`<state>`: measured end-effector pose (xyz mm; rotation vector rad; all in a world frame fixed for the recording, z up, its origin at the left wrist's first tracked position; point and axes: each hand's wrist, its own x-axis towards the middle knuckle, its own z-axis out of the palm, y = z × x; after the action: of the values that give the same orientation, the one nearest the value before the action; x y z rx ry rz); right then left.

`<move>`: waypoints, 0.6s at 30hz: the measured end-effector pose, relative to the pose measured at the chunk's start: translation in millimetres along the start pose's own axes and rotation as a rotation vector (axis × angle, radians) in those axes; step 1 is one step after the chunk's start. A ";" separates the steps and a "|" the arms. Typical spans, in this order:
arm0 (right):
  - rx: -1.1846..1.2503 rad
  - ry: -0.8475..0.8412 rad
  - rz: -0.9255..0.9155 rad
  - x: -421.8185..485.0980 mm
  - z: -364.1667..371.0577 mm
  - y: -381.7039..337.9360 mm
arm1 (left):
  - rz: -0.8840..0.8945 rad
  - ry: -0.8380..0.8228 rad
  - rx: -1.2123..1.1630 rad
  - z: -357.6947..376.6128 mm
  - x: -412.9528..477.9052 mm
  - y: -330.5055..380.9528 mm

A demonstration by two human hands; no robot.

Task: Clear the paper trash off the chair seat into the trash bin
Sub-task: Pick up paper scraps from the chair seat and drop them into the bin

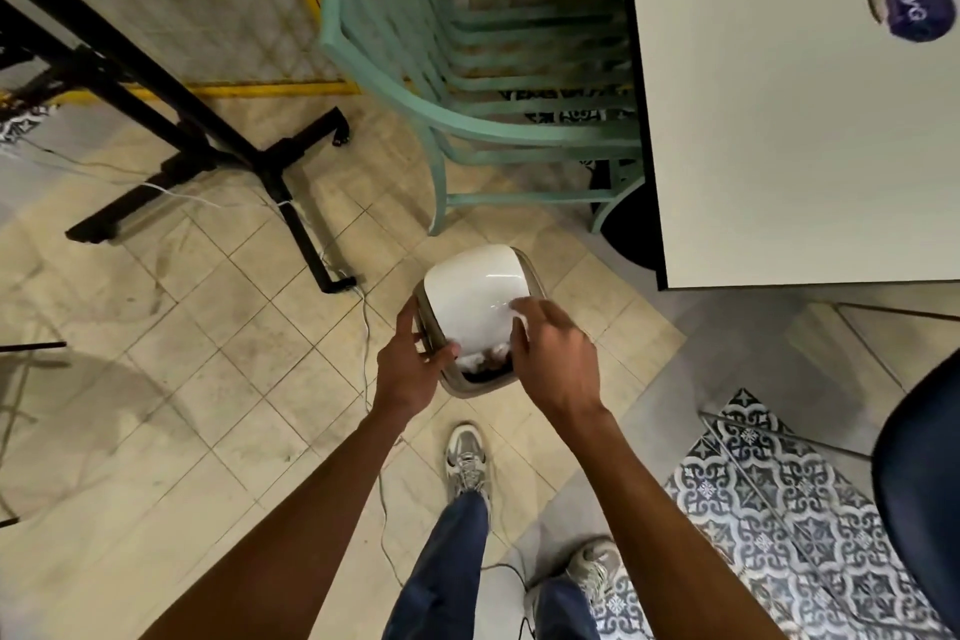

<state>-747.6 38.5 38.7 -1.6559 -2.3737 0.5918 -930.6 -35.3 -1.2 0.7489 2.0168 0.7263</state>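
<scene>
A small beige trash bin [457,387] with a white swing lid [475,294] stands on the tiled floor in front of my feet. The lid is tilted and white crumpled paper [491,353] shows in the gap at its near side. My left hand [410,364] grips the bin's left rim, thumb near the opening. Over the right side of the opening is my right hand [550,359], its fingers relaxed and touching the lid; no paper shows in it. The teal slatted chair [498,130] stands behind the bin, its seat mostly tucked under the white table.
A white table [789,120] with a dark round sticker fills the upper right. A black stand's legs [218,156] and thin cables [371,379] cross the floor on the left. A dark blue seat [924,483] sits at the right edge over patterned tiles.
</scene>
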 end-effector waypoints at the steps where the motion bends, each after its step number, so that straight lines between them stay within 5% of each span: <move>1: 0.061 0.066 0.015 2.9 -4.3 1.5 | 0.036 0.025 -0.013 -1.0 0.0 0.3; 8: 0.100 -0.181 0.078 9.2 6.5 14.2 | 0.257 0.005 0.246 2.4 -9.2 18.0; 18: 0.122 -0.238 0.136 5.5 17.6 17.1 | 0.218 -0.018 0.371 8.6 -13.2 21.8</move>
<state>-741.5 44.9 15.2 -1.7918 -2.3360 0.9878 -911.9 -28.8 17.1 1.2002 2.0995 0.4647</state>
